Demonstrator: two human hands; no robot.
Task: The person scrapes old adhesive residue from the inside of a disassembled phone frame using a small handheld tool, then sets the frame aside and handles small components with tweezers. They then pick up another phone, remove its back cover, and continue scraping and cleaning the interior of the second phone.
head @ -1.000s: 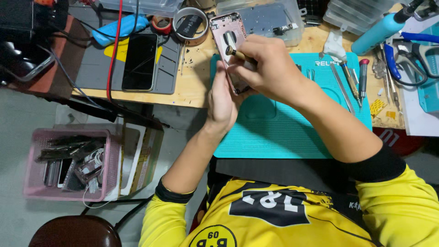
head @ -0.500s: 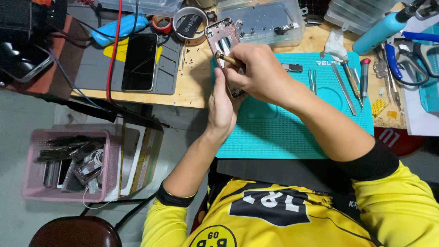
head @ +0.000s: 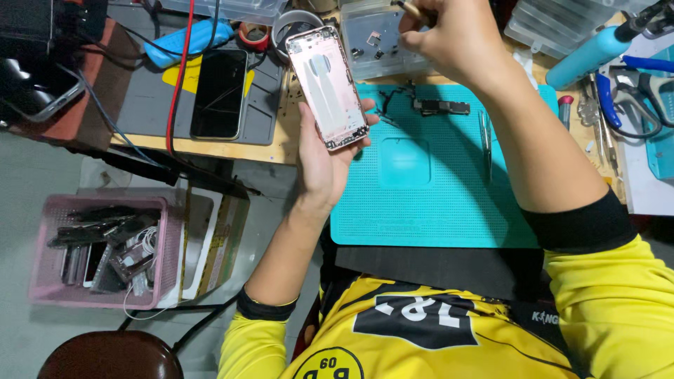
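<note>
My left hand (head: 324, 158) holds a pink phone housing (head: 326, 85) with its open inside facing up, above the edge of the teal work mat (head: 428, 189). My right hand (head: 449, 35) is raised over a clear parts tray (head: 379, 42) at the back of the bench and pinches a thin tool (head: 409, 8). On the mat lie a small circuit board (head: 441, 107), a dark flex cable (head: 393, 98) and tweezers (head: 484, 137).
A black phone (head: 219, 92) lies on a grey mat (head: 151, 105) to the left. Tape rolls (head: 295, 21), a blue tube (head: 590, 52), cutters (head: 635, 88) and screwdrivers sit along the bench. A pink basket (head: 102, 249) of phone parts stands on the floor at left.
My right hand lifted off the phone housing and moved back to the clear tray with the tool. The board and cable now lie uncovered on the mat. The left hand kept holding the housing.
</note>
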